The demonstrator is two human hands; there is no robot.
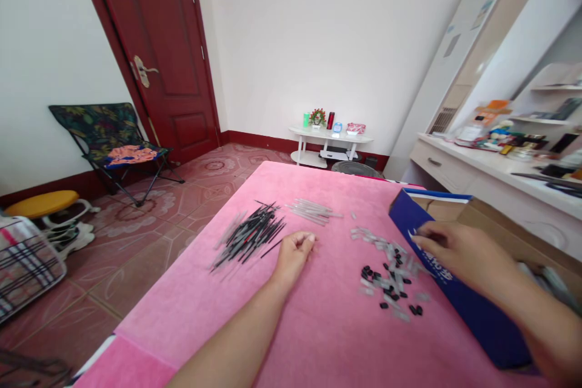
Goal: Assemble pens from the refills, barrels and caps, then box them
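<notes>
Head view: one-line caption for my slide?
Left hand beside black refills, right hand on blue box, pink table.

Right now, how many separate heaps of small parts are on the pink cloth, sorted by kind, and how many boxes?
Heap of black refills: 1
Heap of clear tubes: 1
Heap of mixed black and clear caps: 1
Blue box: 1
Total: 4

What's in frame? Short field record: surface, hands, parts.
surface: pink cloth-covered table
left hand: loosely closed, resting on cloth beside pile of thin black rods
right hand: on rim of blue cardboard box; grip unclear
parts: clear thin tubes; scattered small black and clear caps
</notes>
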